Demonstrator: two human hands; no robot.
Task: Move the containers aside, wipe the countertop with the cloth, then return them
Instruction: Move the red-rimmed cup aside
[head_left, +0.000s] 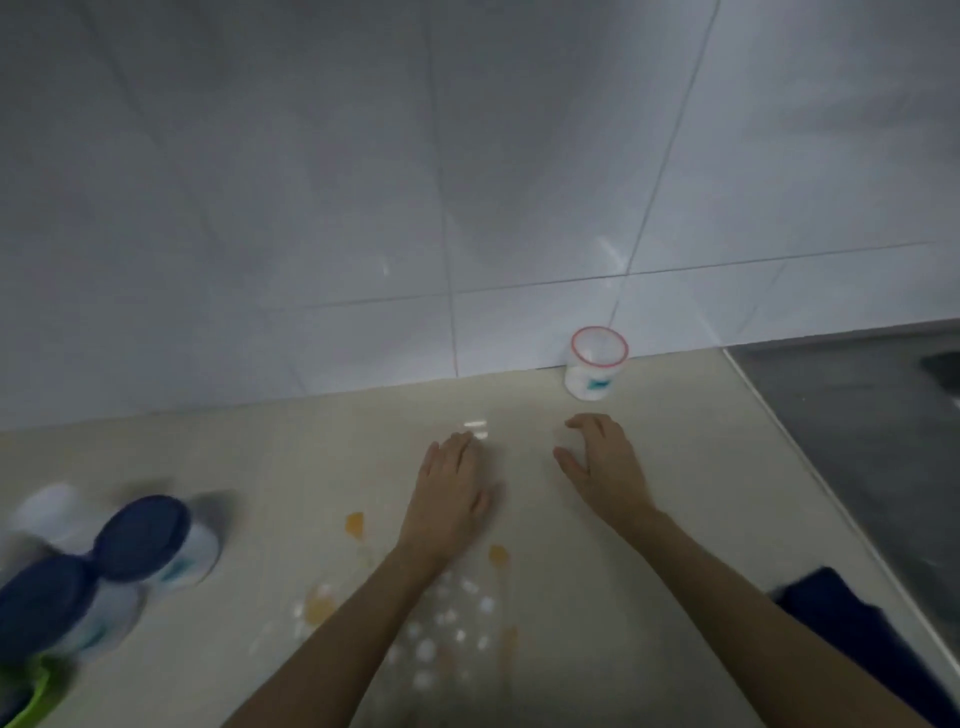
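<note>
A clear container with a red rim (596, 364) stands upright at the back of the cream countertop (291, 467), against the wall. My right hand (602, 467) hovers just in front of it, fingers curved and apart, holding nothing. My left hand (451, 488) is flat over the counter to its left, also empty. Two blue-lidded containers (143, 540) (52, 608) stand at the left edge, blurred. A dark blue cloth (831, 618) lies at the right, beside my right forearm. Orange and white spill marks (447, 618) dot the counter under my arms.
A white tiled wall (363, 208) rises behind the counter. A steel sink surface (857, 441) lies to the right, past a raised edge. A green object (31, 691) shows at the bottom left corner. Another pale container (52, 509) is blurred behind the blue lids.
</note>
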